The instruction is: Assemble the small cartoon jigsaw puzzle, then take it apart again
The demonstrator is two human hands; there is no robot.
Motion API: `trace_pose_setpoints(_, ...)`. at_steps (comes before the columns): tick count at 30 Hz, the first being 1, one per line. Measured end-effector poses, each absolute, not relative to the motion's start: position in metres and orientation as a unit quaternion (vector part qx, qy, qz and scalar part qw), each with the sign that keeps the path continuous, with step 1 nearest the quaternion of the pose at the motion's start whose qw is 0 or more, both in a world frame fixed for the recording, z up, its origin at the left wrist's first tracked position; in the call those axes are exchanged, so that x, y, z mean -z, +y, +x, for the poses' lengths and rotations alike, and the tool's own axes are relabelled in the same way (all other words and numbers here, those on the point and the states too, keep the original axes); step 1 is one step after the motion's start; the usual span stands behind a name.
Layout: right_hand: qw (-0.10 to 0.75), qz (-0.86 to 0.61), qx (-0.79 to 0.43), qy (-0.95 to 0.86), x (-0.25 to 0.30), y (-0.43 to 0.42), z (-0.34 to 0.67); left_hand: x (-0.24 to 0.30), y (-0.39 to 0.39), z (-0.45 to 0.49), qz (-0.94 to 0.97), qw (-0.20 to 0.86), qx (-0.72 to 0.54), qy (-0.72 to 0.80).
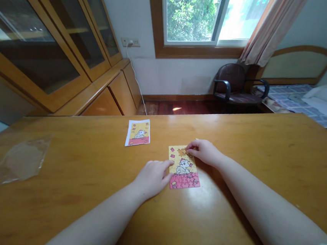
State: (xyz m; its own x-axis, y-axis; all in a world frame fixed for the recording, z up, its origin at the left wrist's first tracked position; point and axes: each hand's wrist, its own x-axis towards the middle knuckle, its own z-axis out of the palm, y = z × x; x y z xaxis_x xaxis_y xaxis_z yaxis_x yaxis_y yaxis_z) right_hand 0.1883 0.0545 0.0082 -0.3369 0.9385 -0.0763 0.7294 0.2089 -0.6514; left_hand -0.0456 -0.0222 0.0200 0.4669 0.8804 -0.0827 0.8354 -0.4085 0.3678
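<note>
A small jigsaw puzzle [183,170] lies flat on the wooden table, yellow above and pink below, with a white cartoon animal in its middle. Near its top is a gap through which the table shows. My left hand [152,177] rests at the puzzle's left edge, thumb and forefinger apart and touching it. Over the top right part is my right hand [204,151], its fingertips pinched together at the gap's edge. Whatever those fingertips hold is hidden or too small to make out. A printed picture card [138,133] with the same design lies farther back, to the left.
A clear plastic bag [22,159] lies on the table's left side. Beyond the wooden table [250,146] are a glass-door cabinet [72,44] at left, a dark office chair [236,85] under the window, and a bed [299,95] at right.
</note>
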Motion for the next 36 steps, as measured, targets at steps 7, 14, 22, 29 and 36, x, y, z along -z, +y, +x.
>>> trace_pose_setpoints(7,0.155,-0.536,-0.28,-0.781,-0.011,0.055,0.189,-0.02,-0.023,-0.046,0.838,0.179,-0.064,0.512)
trace_pose_setpoints(14,0.148,-0.517,-0.297,-0.789,-0.012,0.057,0.193,-0.02,-0.023,-0.046,0.837,0.182,-0.063,0.512)
trace_pose_setpoints(22,0.132,-0.525,-0.282,-0.792,-0.016,0.054,0.19,-0.02,-0.023,-0.046,0.835,0.185,-0.061,0.515)
trace_pose_setpoints(29,0.141,-0.501,-0.253,-0.816,-0.019,0.053,0.189,-0.021,-0.023,-0.045,0.835,0.187,-0.06,0.515)
trace_pose_setpoints(36,0.141,-0.471,-0.226,-0.841,-0.018,0.052,0.19,-0.023,-0.023,-0.045,0.835,0.186,-0.06,0.514)
